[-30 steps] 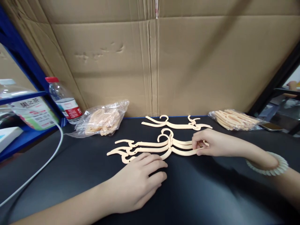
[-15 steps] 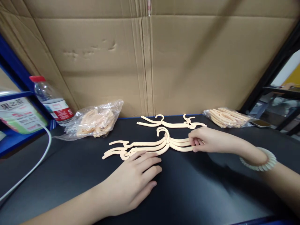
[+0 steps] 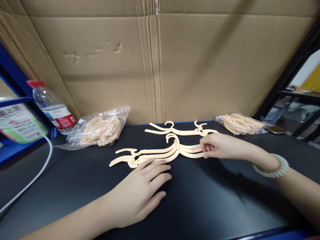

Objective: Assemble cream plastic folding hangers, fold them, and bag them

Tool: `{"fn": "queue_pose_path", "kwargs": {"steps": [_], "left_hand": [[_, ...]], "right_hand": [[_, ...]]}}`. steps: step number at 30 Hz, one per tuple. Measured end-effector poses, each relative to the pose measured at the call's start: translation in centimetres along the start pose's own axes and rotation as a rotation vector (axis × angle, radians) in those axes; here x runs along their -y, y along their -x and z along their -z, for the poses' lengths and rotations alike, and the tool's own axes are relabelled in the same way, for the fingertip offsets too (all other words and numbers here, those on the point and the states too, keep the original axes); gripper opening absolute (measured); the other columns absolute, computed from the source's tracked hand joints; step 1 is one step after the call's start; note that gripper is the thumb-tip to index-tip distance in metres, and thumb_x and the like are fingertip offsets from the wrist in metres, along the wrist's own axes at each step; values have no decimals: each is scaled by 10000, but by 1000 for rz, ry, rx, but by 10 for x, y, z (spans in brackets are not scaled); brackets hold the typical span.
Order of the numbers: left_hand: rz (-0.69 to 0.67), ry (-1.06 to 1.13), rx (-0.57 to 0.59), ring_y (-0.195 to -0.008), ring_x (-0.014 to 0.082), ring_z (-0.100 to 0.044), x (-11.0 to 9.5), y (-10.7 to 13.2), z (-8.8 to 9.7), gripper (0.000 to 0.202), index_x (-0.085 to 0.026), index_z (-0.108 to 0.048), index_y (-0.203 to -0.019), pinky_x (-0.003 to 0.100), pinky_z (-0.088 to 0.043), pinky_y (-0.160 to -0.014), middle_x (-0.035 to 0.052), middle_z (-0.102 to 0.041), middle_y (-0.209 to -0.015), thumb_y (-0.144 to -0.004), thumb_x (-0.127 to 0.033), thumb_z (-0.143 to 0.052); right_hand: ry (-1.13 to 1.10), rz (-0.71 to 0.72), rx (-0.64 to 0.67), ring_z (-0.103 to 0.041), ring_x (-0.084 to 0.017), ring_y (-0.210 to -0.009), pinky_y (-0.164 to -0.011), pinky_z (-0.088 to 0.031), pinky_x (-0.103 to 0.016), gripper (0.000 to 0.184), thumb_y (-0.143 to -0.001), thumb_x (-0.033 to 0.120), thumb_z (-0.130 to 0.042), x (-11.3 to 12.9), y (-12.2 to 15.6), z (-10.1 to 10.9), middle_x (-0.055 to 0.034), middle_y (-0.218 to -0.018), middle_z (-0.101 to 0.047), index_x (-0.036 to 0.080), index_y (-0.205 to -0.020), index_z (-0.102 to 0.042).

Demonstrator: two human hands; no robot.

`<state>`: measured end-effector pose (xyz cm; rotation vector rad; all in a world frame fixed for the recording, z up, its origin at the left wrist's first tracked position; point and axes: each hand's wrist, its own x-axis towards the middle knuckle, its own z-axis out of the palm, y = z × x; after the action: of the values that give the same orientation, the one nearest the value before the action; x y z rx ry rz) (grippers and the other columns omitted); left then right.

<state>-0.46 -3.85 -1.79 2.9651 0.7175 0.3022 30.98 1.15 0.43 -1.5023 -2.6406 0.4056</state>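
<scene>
A: What have the fingers got?

B: On the right hand (image 3: 217, 146), thumb and fingers are drawn in narrow around the right ends of the front foldable hangers (image 3: 192, 155). On the left hand (image 3: 140, 190) they are loosely spread and hold nothing I can see; the fingertips reach the nearest hanger's left arm, but whether they press on it, I can't tell.

A: How far along does it look?

B: Partly, I'd judge. The front ones lie close together, hooks overlapping, right arms side by side. I make it about three, but the overlap hides the count. Their jointed left ends look less even.

A: And what's left over?

B: Just behind lies a rear hanger group (image 3: 186, 132), apart from the front one, its left arms splayed. I can't tell if it's one or two.

A: The arms?

B: The left forearm comes in low from the near left, palm down. The right reaches across from the right, wrist bent inward, wearing a beaded bracelet (image 3: 282, 166).

A: Further out?

B: Two clear bags of similar pieces, a left bag (image 3: 117, 118) and a right bag (image 3: 242, 123), rest along the surface's (image 3: 200, 200) far edge.
</scene>
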Motion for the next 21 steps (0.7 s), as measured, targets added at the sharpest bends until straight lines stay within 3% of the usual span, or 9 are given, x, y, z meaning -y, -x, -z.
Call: {"fn": "queue_pose_path", "kwargs": {"steps": [21], "left_hand": [[1,46,-9,-1278,297,-483,-1,0,1,337,-191,-538,-1227,507,-360,-1093,125,-570,-1315,-894,-158,-497]], "right_hand": [[13,17,-2,-552,-131,-609,-540,-357,-235,93,-771,123,-592,-1,0,-2,15,-686,-621,184,-712,-630]]}}
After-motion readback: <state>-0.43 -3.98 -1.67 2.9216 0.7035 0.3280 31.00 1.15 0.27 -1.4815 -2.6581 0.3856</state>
